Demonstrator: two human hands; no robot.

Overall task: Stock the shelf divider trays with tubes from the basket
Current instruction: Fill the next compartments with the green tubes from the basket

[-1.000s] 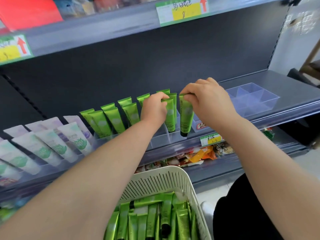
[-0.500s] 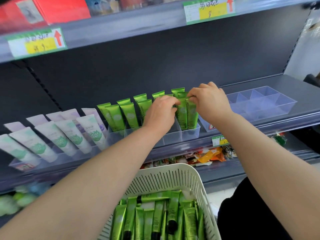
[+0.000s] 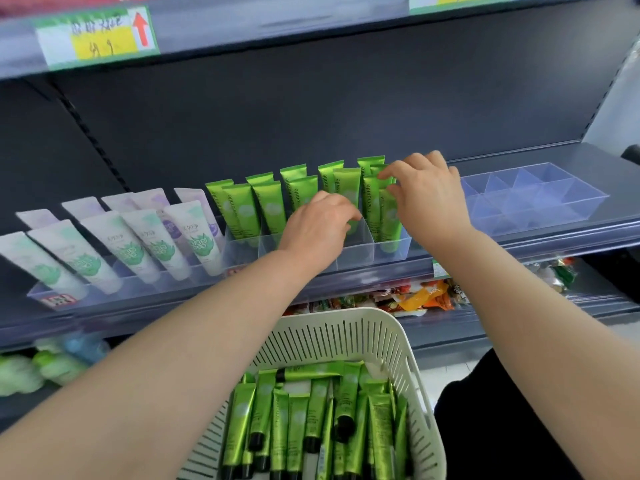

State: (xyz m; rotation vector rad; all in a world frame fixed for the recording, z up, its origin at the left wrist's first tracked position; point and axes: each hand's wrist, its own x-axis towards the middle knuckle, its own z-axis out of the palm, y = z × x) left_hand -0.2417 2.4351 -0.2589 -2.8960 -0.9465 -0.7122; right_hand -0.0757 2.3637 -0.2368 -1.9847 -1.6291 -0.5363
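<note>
Head view, green tubes (image 3: pixel 270 206): upright in divider tray (image 3: pixel 356 254), slots nearly full.
Right hand (image 3: pixel 429 202): pinches a tube top, rightmost slot.
Left hand (image 3: pixel 318 230): curled against neighbouring tube; grip unclear.
Basket (image 3: pixel 311 344): many tubes left.
Clear tray (image 3: pixel 568 206): unfilled.

tubes (image 3: pixel 270 207): glossy green plastic, metallic sheen
divider tray (image 3: pixel 356 252): clear smooth plastic
basket (image 3: pixel 346 336): matt cream slotted plastic
shelf (image 3: pixel 571 157): matt grey

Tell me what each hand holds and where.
Right hand pinches a green tube by its crimped top edge; left hand grips the neighbouring tube around its middle.
</note>
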